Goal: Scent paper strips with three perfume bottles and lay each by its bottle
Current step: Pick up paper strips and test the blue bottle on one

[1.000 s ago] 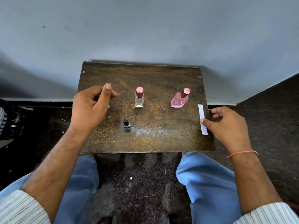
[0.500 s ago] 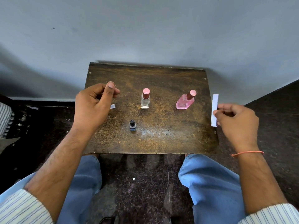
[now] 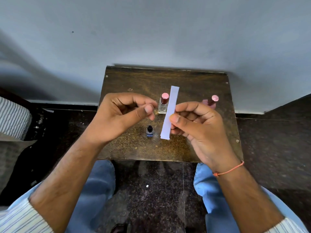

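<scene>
My right hand pinches a long white paper strip between thumb and fingers and holds it upright above the middle of the small dark wooden table. My left hand hovers just left of the strip, fingers curled, thumb and forefinger close, with nothing seen in it. A clear bottle with a pink cap stands behind the strip. A pink bottle stands at the right, partly hidden by my right hand. A tiny dark blue bottle stands nearer me, below my left thumb.
The table stands against a grey wall. Dark speckled floor surrounds it, and my knees in blue jeans sit under its near edge. A striped cloth object lies at the far left.
My right hand has lifted the strip from the table's right edge and carried it to the middle. My left hand has risen from the table's left side and come toward the strip.
</scene>
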